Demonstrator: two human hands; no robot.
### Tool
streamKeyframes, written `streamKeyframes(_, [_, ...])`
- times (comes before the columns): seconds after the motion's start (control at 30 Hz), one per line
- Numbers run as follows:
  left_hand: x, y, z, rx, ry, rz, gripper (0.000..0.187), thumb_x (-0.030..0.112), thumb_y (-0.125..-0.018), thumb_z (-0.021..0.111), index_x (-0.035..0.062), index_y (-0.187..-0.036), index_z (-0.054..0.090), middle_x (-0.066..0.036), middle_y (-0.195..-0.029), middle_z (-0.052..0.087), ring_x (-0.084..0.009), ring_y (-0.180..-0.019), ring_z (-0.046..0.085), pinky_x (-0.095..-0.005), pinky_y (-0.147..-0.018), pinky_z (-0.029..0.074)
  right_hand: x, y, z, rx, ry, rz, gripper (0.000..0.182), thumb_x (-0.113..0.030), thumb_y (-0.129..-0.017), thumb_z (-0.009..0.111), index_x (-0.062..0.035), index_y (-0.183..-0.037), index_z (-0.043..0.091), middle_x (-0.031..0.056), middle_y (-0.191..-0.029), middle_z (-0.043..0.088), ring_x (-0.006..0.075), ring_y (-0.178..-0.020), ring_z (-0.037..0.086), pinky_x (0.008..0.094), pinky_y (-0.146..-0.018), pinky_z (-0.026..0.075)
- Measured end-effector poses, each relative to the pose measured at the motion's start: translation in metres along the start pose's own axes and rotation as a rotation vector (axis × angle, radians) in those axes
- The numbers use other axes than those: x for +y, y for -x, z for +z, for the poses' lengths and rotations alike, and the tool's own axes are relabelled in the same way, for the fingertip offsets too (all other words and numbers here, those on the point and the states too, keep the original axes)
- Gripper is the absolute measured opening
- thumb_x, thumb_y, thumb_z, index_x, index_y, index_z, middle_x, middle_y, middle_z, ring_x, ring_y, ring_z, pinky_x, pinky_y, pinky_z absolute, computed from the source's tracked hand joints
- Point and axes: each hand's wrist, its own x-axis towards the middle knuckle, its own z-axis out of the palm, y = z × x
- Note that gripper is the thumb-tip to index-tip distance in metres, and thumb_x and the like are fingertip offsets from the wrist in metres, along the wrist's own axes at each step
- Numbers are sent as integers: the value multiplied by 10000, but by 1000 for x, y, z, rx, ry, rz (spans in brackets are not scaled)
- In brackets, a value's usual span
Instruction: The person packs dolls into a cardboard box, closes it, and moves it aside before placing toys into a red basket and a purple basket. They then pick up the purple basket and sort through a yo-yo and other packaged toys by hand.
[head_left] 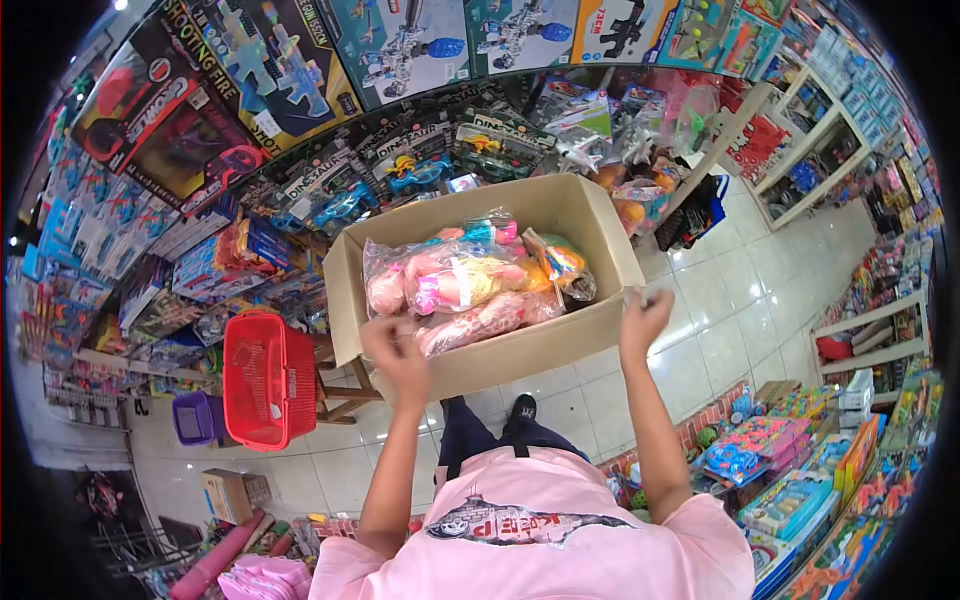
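Note:
An open cardboard box point(520, 355) stands in front of me, filled with dolls in clear plastic bags point(450, 275). My left hand point(395, 352) rests on the near rim of the box with bent fingers, right beside a bagged doll. My right hand point(645, 318) closes on the near right corner of the rim. Both arms reach out from my pink shirt point(540, 530).
A red basket point(265, 380) and a purple basket point(195, 418) sit left of the box, by a wooden stool point(345, 395). Boxed toys point(200, 120) fill the wall behind. White shelves point(800, 150) stand at the right, across a white tiled floor point(740, 300).

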Motion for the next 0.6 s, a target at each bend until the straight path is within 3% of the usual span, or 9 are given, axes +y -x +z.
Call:
streamKeyframes(0.1, [-70, -17, -64, 416, -474, -354, 361, 281, -940, 597, -38, -1103, 554, -140, -1135, 533, -286, -1082, 499, -401, -959, 390, 21, -20, -10, -101, -229, 511, 426, -216, -872, 678, 60, -1143, 500, 137, -1041, 538, 231, -972, 504, 379, -881, 409])
streamKeyframes(0.17, [-54, -29, -81, 319, 248, -1039, 395, 303, -984, 543, -59, -1133, 495, -157, -1227, 503, -274, -1118, 511, -365, -920, 420, 9, -25, -18, -267, -376, 748, 468, -206, -894, 664, 75, -1213, 469, 151, -1122, 542, 229, -1019, 501, 359, -917, 406])
streamKeyframes(0.2, [-68, -31, -92, 324, 249, -1037, 395, 303, -984, 543, -59, -1133, 495, -157, -1227, 503, -274, -1118, 511, -365, -920, 420, 2, -26, -14, -224, -463, 611, 484, -187, -917, 628, 65, -1278, 424, 166, -1193, 522, 233, -1078, 495, 341, -950, 395])
streamKeyframes(0.3, [-93, -29, -101, 310, 605, -608, 386, 227, -996, 544, -35, -1242, 404, -183, -1299, 452, -269, -1160, 509, -353, -928, 434, -20, -19, -5, -142, -590, 249, 506, -155, -950, 571, 31, -1368, 355, 182, -1280, 497, 246, -1178, 484, 334, -998, 382])
streamKeyframes(0.37, [-45, -26, -76, 687, 156, -92, 419, 117, -972, 569, 6, -1307, 343, -189, -1300, 436, -275, -1154, 506, -391, -949, 431, -26, -16, -3, -98, -623, 21, 510, -143, -959, 549, 7, -1394, 330, 182, -1295, 492, 255, -1219, 479, 345, -1014, 380])
streamKeyframes(0.43, [-19, -25, -58, 710, 105, 46, 503, 69, -951, 577, 28, -1335, 255, -165, -1359, 421, -259, -1174, 499, -427, -982, 437, -26, -13, -2, -249, -520, -254, 471, -108, -953, 537, -31, -1388, 374, 165, -1326, 485, 240, -1224, 492, 345, -1010, 391])
streamKeyframes(0.5, [-11, -19, -48, 358, 18, 485, 489, 68, -945, 549, 23, -1363, 299, -172, -1427, 397, -313, -1227, 469, -410, -1034, 403, -32, -12, -9, -372, -353, -286, 475, -99, -925, 561, -27, -1373, 419, 164, -1349, 488, 275, -1194, 524, 376, -1002, 407])
streamKeyframes(0.57, [1, -10, -55, -10, -608, 482, 508, 99, -928, 548, 27, -1395, 363, -175, -1425, 447, -325, -1289, 441, -401, -1092, 340, -48, -11, -10, -479, 75, -732, 496, -131, -908, 570, -26, -1375, 441, 172, -1375, 476, 307, -1229, 493, 421, -1035, 360])
streamKeyframes(0.6, [6, -9, -53, -232, -413, 353, 496, 132, -924, 556, 34, -1388, 411, -174, -1421, 469, -327, -1322, 422, -408, -1112, 312, -55, -4, -15, -480, 249, -746, 519, -177, -903, 560, -76, -1402, 460, 195, -1418, 435, 351, -1278, 434, 455, -1071, 290])
